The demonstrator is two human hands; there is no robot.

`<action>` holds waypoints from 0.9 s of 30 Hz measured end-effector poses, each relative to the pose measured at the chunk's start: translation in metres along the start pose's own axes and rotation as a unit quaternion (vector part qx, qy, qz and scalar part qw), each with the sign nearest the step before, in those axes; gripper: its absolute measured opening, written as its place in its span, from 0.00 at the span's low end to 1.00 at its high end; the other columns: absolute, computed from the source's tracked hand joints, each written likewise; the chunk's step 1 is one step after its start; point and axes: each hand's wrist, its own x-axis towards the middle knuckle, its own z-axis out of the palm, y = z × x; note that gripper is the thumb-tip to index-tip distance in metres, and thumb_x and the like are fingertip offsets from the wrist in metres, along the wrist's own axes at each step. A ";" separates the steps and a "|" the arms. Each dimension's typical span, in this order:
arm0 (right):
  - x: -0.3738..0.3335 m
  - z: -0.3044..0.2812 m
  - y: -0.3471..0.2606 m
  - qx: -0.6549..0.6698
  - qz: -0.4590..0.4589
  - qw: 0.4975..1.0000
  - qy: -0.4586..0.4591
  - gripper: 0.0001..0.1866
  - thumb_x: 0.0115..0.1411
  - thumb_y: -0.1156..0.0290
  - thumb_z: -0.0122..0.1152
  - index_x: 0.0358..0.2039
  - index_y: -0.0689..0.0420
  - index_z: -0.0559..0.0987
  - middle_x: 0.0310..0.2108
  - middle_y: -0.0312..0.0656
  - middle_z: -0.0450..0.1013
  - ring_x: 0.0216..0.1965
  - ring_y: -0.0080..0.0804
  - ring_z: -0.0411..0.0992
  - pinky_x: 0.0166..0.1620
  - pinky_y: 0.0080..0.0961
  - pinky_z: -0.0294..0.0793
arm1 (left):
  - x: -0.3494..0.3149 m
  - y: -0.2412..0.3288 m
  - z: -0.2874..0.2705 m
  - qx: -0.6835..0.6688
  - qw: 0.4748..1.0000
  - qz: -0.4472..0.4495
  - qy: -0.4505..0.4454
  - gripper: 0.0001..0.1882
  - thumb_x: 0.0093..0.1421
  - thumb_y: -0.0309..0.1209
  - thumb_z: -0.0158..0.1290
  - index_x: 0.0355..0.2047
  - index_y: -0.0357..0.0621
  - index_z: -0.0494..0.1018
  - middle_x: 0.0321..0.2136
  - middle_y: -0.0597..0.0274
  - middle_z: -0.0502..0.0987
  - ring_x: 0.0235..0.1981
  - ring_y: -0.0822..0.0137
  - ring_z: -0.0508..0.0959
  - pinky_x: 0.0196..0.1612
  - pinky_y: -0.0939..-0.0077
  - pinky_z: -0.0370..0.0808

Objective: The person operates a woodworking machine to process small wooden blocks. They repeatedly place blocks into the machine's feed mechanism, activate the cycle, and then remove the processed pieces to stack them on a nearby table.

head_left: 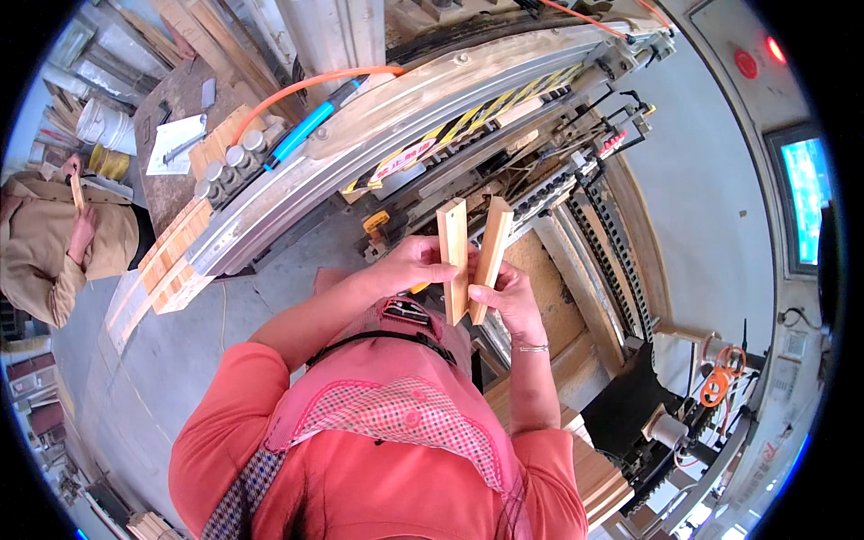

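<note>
Two short light wooden strips are held up before my body, side by side and a little apart at the top. My left hand (412,267) is closed round the left wooden strip (454,243), thumb across its face. The right wooden strip (491,256) sits in my right hand (510,300), thumb pressed on its lower end. Both strips stand nearly upright, and their lower ends come close together. The fingers behind the strips are partly hidden.
A long machine with a metal rail (414,108) curves across ahead. On it lies a blue tool (313,124). Black chain tracks (605,243) run at the right, near a lit screen (799,202). Another person (85,238) stands far left, holding a wooden piece. Stacked boards (171,256) lie between us.
</note>
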 end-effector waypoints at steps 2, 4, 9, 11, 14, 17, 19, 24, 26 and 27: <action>-0.008 0.005 0.003 -0.009 0.030 0.999 -0.013 0.28 0.42 0.67 0.73 0.44 0.62 0.74 0.33 0.33 0.74 0.30 0.15 0.69 0.29 0.10 0.67 | -0.012 -0.003 -0.006 0.006 1.000 0.008 -0.022 0.28 0.55 0.33 0.56 0.53 0.34 0.62 0.48 0.56 0.70 0.50 0.65 0.70 0.54 0.71 0.65; -0.014 0.015 0.002 -0.006 0.022 1.000 -0.010 0.28 0.42 0.68 0.73 0.44 0.62 0.74 0.33 0.33 0.74 0.30 0.15 0.70 0.30 0.11 0.69 | -0.021 -0.006 -0.011 0.013 0.999 0.016 -0.048 0.29 0.56 0.35 0.55 0.54 0.34 0.61 0.49 0.55 0.69 0.51 0.65 0.69 0.55 0.70 0.64; -0.023 0.038 0.005 0.032 -0.012 0.999 0.005 0.29 0.42 0.69 0.73 0.45 0.63 0.73 0.34 0.34 0.74 0.33 0.18 0.70 0.36 0.15 0.71 | -0.033 -0.004 -0.015 -0.006 0.998 0.008 -0.061 0.27 0.57 0.35 0.54 0.54 0.36 0.62 0.48 0.57 0.69 0.50 0.67 0.69 0.54 0.71 0.65; -0.026 0.047 0.009 0.048 -0.037 0.998 0.013 0.28 0.43 0.70 0.72 0.45 0.63 0.73 0.35 0.35 0.74 0.34 0.19 0.71 0.38 0.17 0.72 | -0.035 -0.005 -0.015 -0.002 0.999 0.002 -0.051 0.26 0.56 0.34 0.55 0.53 0.38 0.63 0.47 0.59 0.70 0.48 0.69 0.70 0.52 0.73 0.66; -0.025 0.052 0.021 -0.044 -0.055 0.997 0.030 0.26 0.43 0.70 0.72 0.43 0.62 0.74 0.34 0.34 0.74 0.34 0.18 0.70 0.38 0.18 0.72 | -0.034 -0.009 -0.011 0.037 0.999 0.003 -0.016 0.25 0.54 0.32 0.58 0.51 0.39 0.65 0.43 0.63 0.72 0.43 0.73 0.72 0.48 0.76 0.70; -0.022 0.059 0.023 -0.179 -0.065 0.977 0.092 0.24 0.43 0.74 0.71 0.42 0.63 0.74 0.35 0.35 0.74 0.36 0.18 0.70 0.40 0.18 0.71 | -0.027 -0.020 -0.005 0.068 0.996 0.037 0.038 0.23 0.52 0.32 0.60 0.47 0.40 0.68 0.38 0.66 0.74 0.38 0.76 0.73 0.43 0.78 0.72; -0.019 0.057 0.017 -0.184 -0.068 0.976 0.098 0.23 0.43 0.71 0.71 0.41 0.62 0.75 0.33 0.35 0.74 0.35 0.18 0.69 0.40 0.19 0.71 | -0.021 -0.022 -0.003 0.089 0.994 0.047 0.050 0.23 0.51 0.31 0.60 0.47 0.39 0.68 0.38 0.65 0.74 0.38 0.76 0.74 0.41 0.79 0.72; -0.006 0.036 0.011 -0.167 -0.100 0.977 0.092 0.22 0.42 0.68 0.72 0.38 0.59 0.76 0.31 0.34 0.74 0.32 0.17 0.68 0.37 0.19 0.71 | 0.001 -0.013 0.006 0.112 0.991 0.064 0.046 0.24 0.52 0.30 0.59 0.48 0.37 0.66 0.40 0.62 0.73 0.40 0.73 0.74 0.45 0.77 0.72; 0.000 0.025 0.003 -0.184 -0.100 0.974 0.089 0.22 0.41 0.68 0.72 0.38 0.59 0.77 0.31 0.33 0.74 0.31 0.17 0.68 0.36 0.18 0.70 | 0.011 -0.010 0.009 0.103 0.991 0.071 0.052 0.24 0.52 0.30 0.59 0.49 0.37 0.65 0.40 0.61 0.73 0.40 0.74 0.74 0.44 0.77 0.72; 0.004 0.018 -0.001 -0.193 -0.101 0.972 0.087 0.22 0.41 0.68 0.72 0.38 0.59 0.77 0.31 0.33 0.74 0.31 0.17 0.68 0.36 0.18 0.70 | 0.019 -0.008 0.011 0.098 0.991 0.075 0.052 0.24 0.53 0.30 0.59 0.49 0.37 0.65 0.40 0.61 0.73 0.40 0.73 0.74 0.43 0.77 0.72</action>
